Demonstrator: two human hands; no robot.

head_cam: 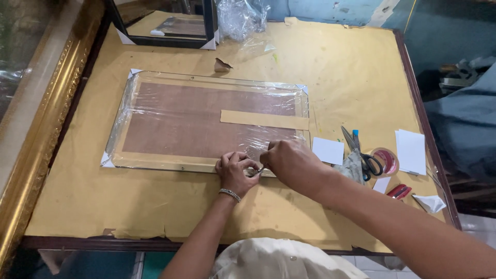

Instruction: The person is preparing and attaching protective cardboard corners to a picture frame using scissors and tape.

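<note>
The frame (206,124) lies face down in the middle of the table (336,67), wrapped in clear film (155,85), and both hands meet at its near edge: the left hand (235,173) curls its fingers on the rim, while the right hand (289,163) pinches something small there, too hidden to identify. A hard pull could tear the thin film or slide the frame on the paper. The scissors (364,155) and tape roll (387,161) lie just right of the right forearm, which could knock them.

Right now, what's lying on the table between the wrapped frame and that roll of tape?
In the head view, between the wrapped frame and the roll of tape lie a white card and scissors on a crumpled cloth.
</note>
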